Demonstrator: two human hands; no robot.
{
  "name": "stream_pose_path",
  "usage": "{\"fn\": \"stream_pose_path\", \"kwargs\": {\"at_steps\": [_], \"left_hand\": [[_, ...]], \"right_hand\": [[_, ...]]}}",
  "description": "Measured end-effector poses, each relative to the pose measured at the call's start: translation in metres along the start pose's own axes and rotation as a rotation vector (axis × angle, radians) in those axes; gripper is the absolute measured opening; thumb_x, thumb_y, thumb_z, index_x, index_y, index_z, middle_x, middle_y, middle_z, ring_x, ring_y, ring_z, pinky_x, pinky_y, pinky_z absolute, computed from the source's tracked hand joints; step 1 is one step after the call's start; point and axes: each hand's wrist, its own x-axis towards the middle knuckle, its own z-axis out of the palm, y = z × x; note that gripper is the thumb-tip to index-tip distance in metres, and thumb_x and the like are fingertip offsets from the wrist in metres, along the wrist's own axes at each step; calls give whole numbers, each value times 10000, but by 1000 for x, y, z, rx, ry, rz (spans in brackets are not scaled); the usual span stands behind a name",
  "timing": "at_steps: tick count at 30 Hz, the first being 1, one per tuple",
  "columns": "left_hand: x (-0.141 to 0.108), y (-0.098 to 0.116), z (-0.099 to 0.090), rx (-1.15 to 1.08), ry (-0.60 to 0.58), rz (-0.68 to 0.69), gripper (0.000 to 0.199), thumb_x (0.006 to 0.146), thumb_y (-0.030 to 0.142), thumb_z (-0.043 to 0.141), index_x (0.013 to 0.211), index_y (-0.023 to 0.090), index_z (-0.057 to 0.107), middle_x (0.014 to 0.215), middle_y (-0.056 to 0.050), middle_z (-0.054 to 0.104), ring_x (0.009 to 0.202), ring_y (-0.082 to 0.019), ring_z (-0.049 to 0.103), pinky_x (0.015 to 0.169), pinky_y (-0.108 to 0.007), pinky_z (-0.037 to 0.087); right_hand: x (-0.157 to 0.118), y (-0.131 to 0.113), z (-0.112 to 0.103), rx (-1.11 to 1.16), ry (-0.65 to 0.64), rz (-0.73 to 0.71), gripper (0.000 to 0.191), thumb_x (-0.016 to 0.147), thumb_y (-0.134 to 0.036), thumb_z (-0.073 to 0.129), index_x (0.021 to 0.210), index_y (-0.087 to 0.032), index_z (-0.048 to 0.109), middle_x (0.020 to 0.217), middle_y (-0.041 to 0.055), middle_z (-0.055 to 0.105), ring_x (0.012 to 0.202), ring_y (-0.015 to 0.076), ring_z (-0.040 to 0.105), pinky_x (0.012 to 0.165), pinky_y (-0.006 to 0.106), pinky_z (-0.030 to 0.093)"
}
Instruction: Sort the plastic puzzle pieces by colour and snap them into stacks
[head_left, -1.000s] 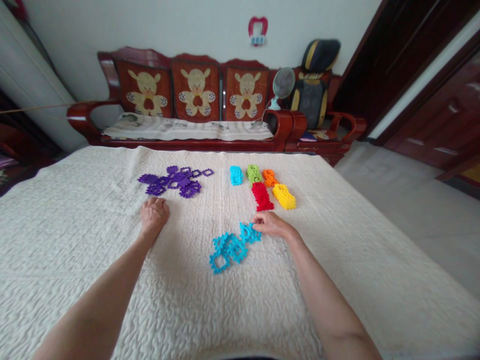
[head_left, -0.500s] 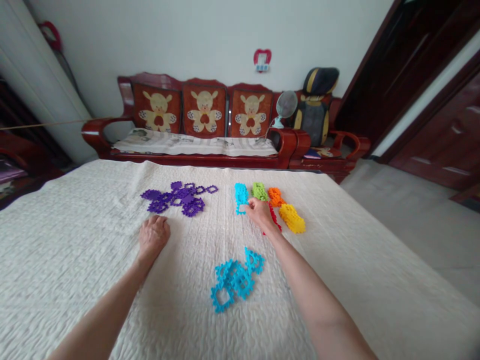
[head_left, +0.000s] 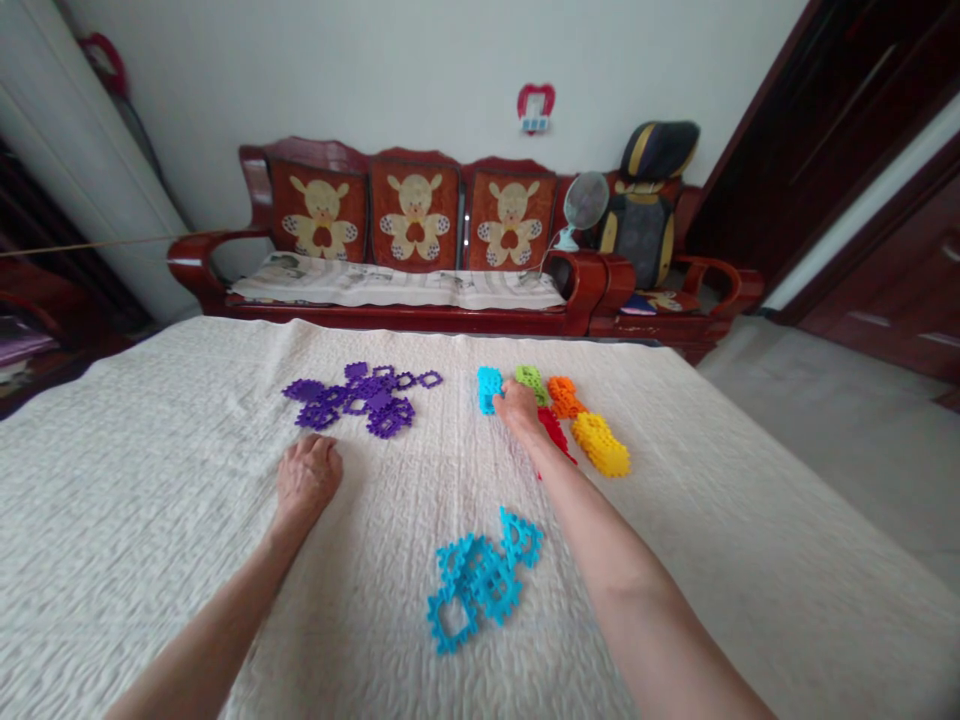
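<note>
My right hand [head_left: 519,406] reaches out with its fingers pinched at the near right side of a short row of light-blue toothed plastic tiles [head_left: 489,388]. The fingers partly cover the tile they hold. Under the wrist, a row of red tiles [head_left: 553,432] is partly hidden. My left hand [head_left: 308,474] rests on the pale quilted cover [head_left: 360,560], its fingers curled in with nothing visible in them. Just beyond it lies a loose heap of purple tiles [head_left: 375,392]. A looser pile of blue tiles [head_left: 480,578], some with open centres, lies nearer to me between my forearms.
Rows of green tiles [head_left: 532,382], orange tiles [head_left: 566,397] and yellow tiles [head_left: 601,445] stand right of my right hand. Past the cover's far edge is a wooden sofa [head_left: 405,316] with bear cushions [head_left: 417,215] and a small fan [head_left: 586,202].
My right hand has moved slightly away from me, bringing the blue tile that stuck out at the near end up against the row. My left hand stays put; the view has shifted a little.
</note>
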Motion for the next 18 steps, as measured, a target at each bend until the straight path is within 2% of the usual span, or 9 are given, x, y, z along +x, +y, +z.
{"fn": "stream_pose_path", "kwargs": {"at_steps": [4,8,14,18], "left_hand": [[0,2,-1,-17,-2,-10,345,922,260,428,1103,171,707,1196,-135,654,1031,-315,594,940,-447,467],[0,2,-2,-39,-10,-8,349,921,240,426,1099,153,713,1198,-144,657,1060,-326,584,963,-456,456],[-1,2,-4,-57,-15,-7,366,927,247,419,1128,145,708,1215,-151,652,1114,-325,566,1004,-464,428],[-1,1,-3,-61,-19,-5,386,934,258,402,1141,139,706,1213,-156,655,1126,-320,562,1007,-456,423]], "right_hand": [[-7,3,-3,8,45,-27,228,840,-181,590,1048,-166,685,1027,125,730,975,215,651,871,294,469],[-35,2,-13,126,82,-138,237,858,-181,544,1054,-189,679,1041,99,728,963,199,646,884,291,468],[-106,6,-26,197,-116,-297,170,821,-150,529,866,-187,689,859,27,720,786,151,617,748,240,438],[-147,22,-35,199,-227,-303,152,805,-152,535,786,-179,683,769,20,696,731,143,603,682,229,413]]}}
